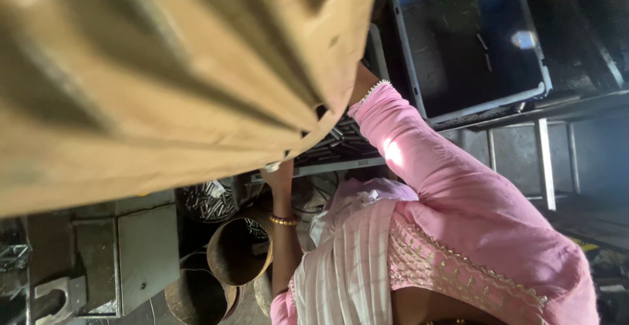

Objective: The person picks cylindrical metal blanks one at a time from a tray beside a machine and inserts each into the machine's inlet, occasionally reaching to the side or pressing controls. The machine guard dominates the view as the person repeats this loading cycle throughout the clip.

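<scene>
Both arms raised; hands hidden from view.

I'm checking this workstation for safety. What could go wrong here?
The big tan sack hides both hands, so fingers might get caught unseen. Its bulk hangs over the round tins and metal parts below, so it may knock them if it slips. The loose pink sleeve could snag.

A blue plastic crate (pixel 468 43) sits at the top right, its dark inside catching a small patch of light. Beside it runs a grey metal frame (pixel 544 161) with upright bars. At the lower left stands a grey metal cabinet (pixel 147 253) on a dim, grimy floor (pixel 590 217). Near it lie a round metal tub (pixel 236 253) and a bin of shiny metal pieces (pixel 208 202). Sunlight falls in from the right
</scene>
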